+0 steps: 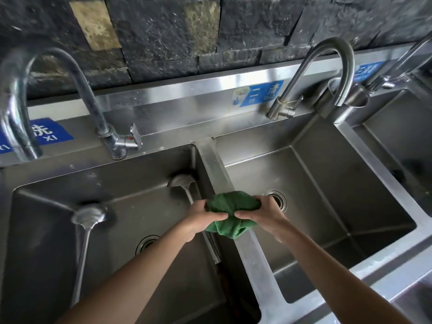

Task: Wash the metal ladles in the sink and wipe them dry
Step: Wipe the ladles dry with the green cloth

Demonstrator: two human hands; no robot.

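Both hands (205,216) (261,216) grip green cloth (231,213) over divider (215,164); steel sinks, two ladles (87,216) (182,183), stone wall (163,31).

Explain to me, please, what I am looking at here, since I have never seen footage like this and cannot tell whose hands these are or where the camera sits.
There is no machine here. One camera, worn on a person's head, looks forward and down at their own bare arms. The left hand and the right hand both grip a bunched green cloth above the divider between two steel sink basins. Two metal ladles lie in the left basin: one ladle near its middle, another ladle against its right wall, its handle passing under the hands. The middle basin shows only its drain. No water runs from the curved taps behind.
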